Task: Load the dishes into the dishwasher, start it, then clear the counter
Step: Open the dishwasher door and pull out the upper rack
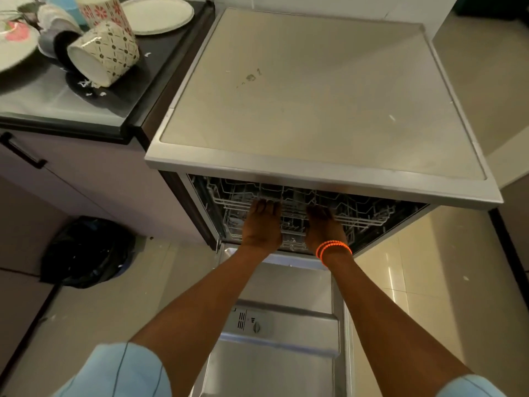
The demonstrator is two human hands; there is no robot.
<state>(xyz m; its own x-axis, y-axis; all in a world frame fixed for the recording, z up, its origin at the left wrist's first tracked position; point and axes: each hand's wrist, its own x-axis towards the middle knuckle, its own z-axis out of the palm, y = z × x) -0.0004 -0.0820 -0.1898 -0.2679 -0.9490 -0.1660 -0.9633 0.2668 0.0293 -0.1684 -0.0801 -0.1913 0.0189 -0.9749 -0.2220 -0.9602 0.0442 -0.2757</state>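
Both hands, left hand and right hand, curl fingers onto upper rack inside dishwasher | door down | racks look empty | dishes wait on counter left of dishwasher | loading not begun

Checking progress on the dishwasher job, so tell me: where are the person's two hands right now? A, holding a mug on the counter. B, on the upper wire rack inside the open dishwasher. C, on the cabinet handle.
B: the left hand and right hand both rest on the upper rack of the dishwasher.

no readable text, small marks on the dishwasher door dispenser perhaps symbols, too blurred
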